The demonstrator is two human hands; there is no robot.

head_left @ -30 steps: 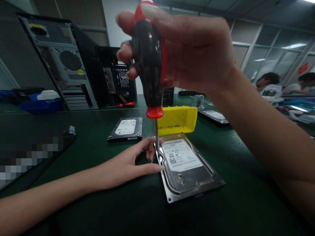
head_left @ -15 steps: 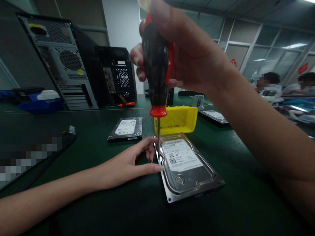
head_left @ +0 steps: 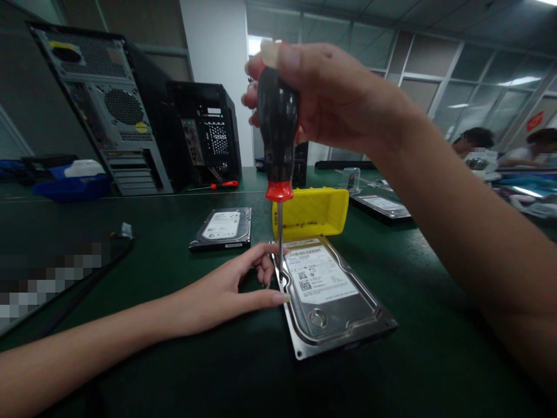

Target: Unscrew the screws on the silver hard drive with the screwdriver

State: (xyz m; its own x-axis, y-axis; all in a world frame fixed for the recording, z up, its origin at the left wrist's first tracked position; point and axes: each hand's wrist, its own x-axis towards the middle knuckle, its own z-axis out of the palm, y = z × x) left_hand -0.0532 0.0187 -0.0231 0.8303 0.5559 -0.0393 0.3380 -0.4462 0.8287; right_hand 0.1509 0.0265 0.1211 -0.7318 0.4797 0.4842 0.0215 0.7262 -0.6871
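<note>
My right hand (head_left: 322, 93) grips the black and red handle of a screwdriver (head_left: 278, 133). The screwdriver is upright, its tip at the left edge of a silver hard drive (head_left: 343, 319) with a white label. My left hand (head_left: 235, 290) lies at that same edge, thumb and index finger on either side of the tip, the other fingers curled. Behind the drive, a yellow bin (head_left: 322, 212) lies with its opening toward me and small dark pieces inside. A second hard drive (head_left: 224, 227) rests to the left of the bin.
Two computer cases (head_left: 150, 116) (head_left: 209, 133) stand at the back left, near a blue tray (head_left: 72, 187). A red screwdriver (head_left: 225, 185) lies before them. Another drive (head_left: 380, 207) is at the right. A black cable (head_left: 87, 284) runs at the left. People (head_left: 476, 139) sit far right.
My right hand has shifted its hold on the screwdriver handle, with fingers and thumb now lower in view. The handle has turned slightly. My left hand and the drive have stayed put.
</note>
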